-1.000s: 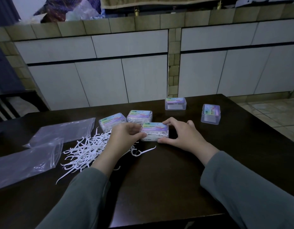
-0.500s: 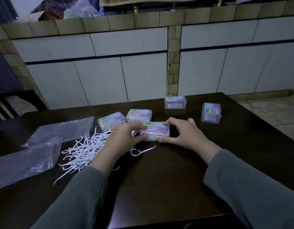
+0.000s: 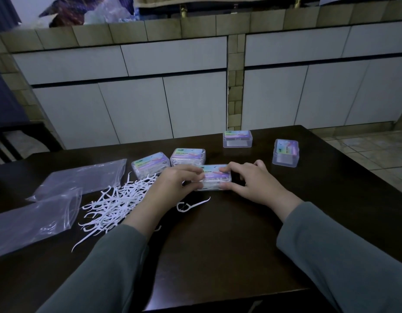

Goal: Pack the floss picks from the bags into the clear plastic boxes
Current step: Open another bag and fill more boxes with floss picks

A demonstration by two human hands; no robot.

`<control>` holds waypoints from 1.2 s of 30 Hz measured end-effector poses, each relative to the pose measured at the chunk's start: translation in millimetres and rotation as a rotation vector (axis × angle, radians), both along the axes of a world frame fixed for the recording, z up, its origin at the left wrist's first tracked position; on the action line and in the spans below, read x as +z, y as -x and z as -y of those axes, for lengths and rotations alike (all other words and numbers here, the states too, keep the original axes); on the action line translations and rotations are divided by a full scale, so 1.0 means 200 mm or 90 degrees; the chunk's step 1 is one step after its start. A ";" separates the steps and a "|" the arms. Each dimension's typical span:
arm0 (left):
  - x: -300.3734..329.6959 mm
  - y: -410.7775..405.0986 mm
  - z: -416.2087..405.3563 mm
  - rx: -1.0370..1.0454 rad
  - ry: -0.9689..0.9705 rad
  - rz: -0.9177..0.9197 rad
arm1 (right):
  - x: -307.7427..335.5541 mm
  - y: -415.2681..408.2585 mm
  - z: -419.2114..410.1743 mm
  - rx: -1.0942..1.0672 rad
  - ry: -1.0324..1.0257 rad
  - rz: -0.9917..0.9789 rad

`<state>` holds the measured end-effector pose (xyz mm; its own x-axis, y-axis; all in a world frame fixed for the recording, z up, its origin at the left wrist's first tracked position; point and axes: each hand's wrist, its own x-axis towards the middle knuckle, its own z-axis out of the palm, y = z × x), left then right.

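A clear plastic box [image 3: 214, 177] with a coloured label and white picks inside sits on the dark table [image 3: 229, 245]. My left hand [image 3: 173, 188] grips its left end, fingers curled over the lid. My right hand [image 3: 251, 184] holds its right end, thumb on the front wall and a fingertip on the lid. A heap of white floss picks [image 3: 114, 204] lies to the left, partly under my left forearm. One single pick [image 3: 191, 205] lies just in front of the box. Two empty clear bags [image 3: 78, 179] [image 3: 30, 222] lie at the far left.
Two filled boxes [image 3: 150, 167] [image 3: 187, 155] stand behind my left hand. Two more boxes [image 3: 237, 138] [image 3: 285, 152] stand further back right, apparently without picks. White cabinets [image 3: 195, 98] rise beyond the table's far edge. A dark chair [image 3: 19, 138] stands at the left.
Both hands stay on the same box. My right fingertip has come up onto the lid, and my left fingers have shifted further over its left end.
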<state>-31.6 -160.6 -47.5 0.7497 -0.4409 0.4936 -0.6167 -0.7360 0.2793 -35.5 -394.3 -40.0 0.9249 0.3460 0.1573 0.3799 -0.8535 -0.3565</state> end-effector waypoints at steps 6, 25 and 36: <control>0.01 0.02 0.03 0.021 -0.020 0.003 | 0.01 0.00 0.00 0.005 -0.010 -0.010; 0.03 -0.14 0.00 0.214 0.085 0.002 | -0.10 -0.04 -0.14 0.101 0.012 0.294; 0.02 -0.25 0.04 0.281 -0.010 -0.063 | -0.12 -0.11 -0.17 0.005 -0.033 0.263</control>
<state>18.5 -169.0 -42.9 0.9111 -0.0755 0.4052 -0.2137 -0.9272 0.3077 -13.9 -360.0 -63.6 0.7781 0.3344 0.5317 0.5061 -0.8351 -0.2154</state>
